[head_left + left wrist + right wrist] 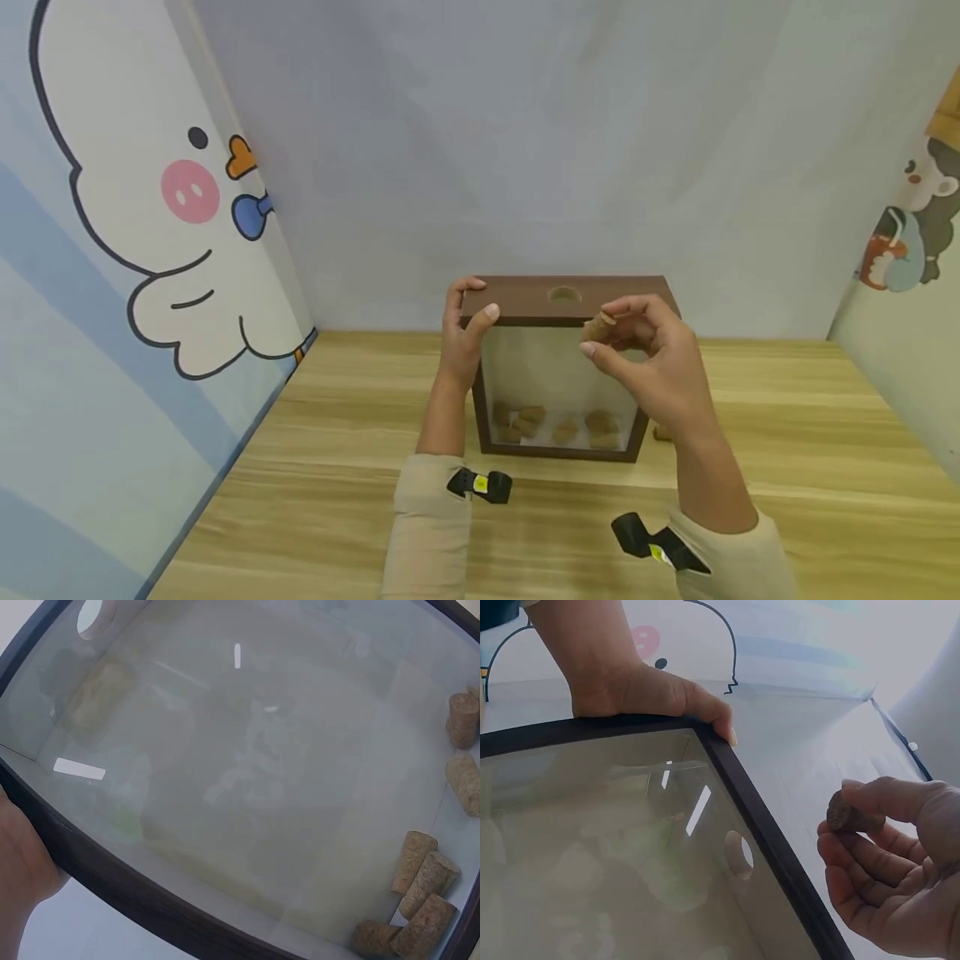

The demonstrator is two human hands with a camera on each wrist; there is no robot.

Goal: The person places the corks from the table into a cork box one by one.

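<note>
A dark brown framed box (pixel 517 302) with a clear front stands upright on the table, a round hole (pixel 564 294) in its top. Several corks (pixel 564 431) lie on its floor behind the glass; the left wrist view shows these corks (pixel 426 885) close up. My left hand (pixel 463 333) grips the box's top left corner, thumb at the front edge. Between thumb and fingers my right hand (pixel 660 358) pinches a cork (pixel 598 327), in front of the top edge and right of the hole. In the right wrist view that cork (pixel 847 814) sits at the fingertips.
Another cork (pixel 662 433) lies on the wooden table (pixel 360 500) just right of the box, partly behind my right wrist. A pale backdrop (pixel 570 150) rises behind the box. Cartoon-printed panels (pixel 112 208) stand at left and right.
</note>
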